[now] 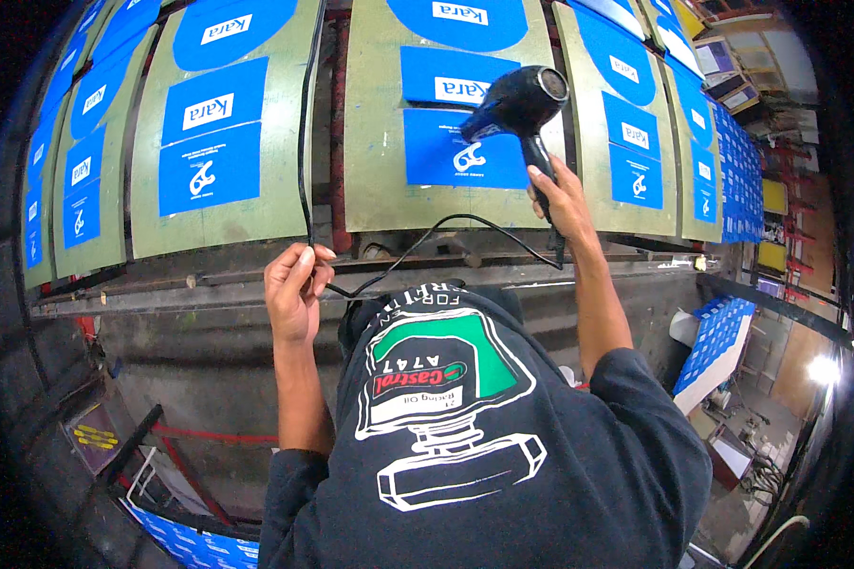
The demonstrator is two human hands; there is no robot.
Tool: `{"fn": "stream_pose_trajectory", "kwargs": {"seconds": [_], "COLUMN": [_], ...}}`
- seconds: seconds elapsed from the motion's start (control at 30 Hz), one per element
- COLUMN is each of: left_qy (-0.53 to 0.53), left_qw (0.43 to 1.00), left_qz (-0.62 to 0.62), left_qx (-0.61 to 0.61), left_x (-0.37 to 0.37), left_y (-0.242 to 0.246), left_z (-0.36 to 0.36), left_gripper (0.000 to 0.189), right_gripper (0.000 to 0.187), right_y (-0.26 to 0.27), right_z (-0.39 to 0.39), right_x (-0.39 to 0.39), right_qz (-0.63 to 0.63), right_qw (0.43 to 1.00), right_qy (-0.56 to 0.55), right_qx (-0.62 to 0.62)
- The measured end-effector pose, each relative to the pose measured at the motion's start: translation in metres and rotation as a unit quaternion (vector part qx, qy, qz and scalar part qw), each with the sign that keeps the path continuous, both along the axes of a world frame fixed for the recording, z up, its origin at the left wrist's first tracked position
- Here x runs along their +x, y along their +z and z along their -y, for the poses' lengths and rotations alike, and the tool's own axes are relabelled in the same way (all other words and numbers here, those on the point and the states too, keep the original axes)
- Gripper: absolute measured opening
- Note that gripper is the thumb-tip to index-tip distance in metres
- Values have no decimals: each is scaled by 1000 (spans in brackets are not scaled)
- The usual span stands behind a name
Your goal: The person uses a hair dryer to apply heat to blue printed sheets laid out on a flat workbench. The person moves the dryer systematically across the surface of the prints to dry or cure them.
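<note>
My right hand (pixel 563 203) grips the handle of a black hair dryer (pixel 519 99), holding it above a greenish board (pixel 377 142). Its nozzle tilts down to the left, over a blue printed sheet (pixel 434 160) with white marks. The sheet's upper edge lies along a dark line below another blue piece. My left hand (pixel 297 288) pinches the black power cord (pixel 304 142) near the front edge of a neighbouring board (pixel 277 192). From that hand the cord runs up across this board, and a slack loop leads right to the dryer's handle.
More greenish boards (pixel 92 256) with blue printed pieces stand in a row, with gaps between them. A long rail (pixel 235 274) runs along their front edge, close to my body. Blue printed material (pixel 719 334) hangs at the right, near a bright lamp (pixel 823 370).
</note>
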State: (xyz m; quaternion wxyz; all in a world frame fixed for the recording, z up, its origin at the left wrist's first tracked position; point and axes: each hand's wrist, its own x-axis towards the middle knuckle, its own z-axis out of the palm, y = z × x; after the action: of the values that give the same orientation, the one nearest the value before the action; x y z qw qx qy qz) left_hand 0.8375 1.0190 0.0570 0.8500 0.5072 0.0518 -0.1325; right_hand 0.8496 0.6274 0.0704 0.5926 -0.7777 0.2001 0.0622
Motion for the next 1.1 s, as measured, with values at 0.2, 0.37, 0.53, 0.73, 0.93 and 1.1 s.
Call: {"fn": "stream_pose_trajectory", "kwargs": {"seconds": [0.2,0.37,0.53,0.73,0.93,1.1], "left_qy": [16,32,21,1,3,23], "left_qw": [1000,999,1000,1000,1000,1000], "left_qz": [1,-11,2,10,22,20], "left_qx": [9,8,-6,-11,-2,4], "left_x": [-6,-12,-13,-12,-16,-23], "left_y": [2,3,1,3,3,3], "left_z": [-5,-3,-2,-1,-8,-9], "left_gripper": [27,27,27,26,27,27], "right_gripper": [46,42,44,38,48,43], "right_y": [1,12,12,6,6,-2], "right_z": [-30,-25,6,-13,-35,5], "right_x": [18,6,-16,-22,-13,-24], "right_qz": [-10,8,4,5,-2,20], "right_qw": [999,1000,999,999,999,999], "right_qy": [49,25,-24,-35,-11,-36], "right_qx": [-2,-3,-46,-39,35,-11]}}
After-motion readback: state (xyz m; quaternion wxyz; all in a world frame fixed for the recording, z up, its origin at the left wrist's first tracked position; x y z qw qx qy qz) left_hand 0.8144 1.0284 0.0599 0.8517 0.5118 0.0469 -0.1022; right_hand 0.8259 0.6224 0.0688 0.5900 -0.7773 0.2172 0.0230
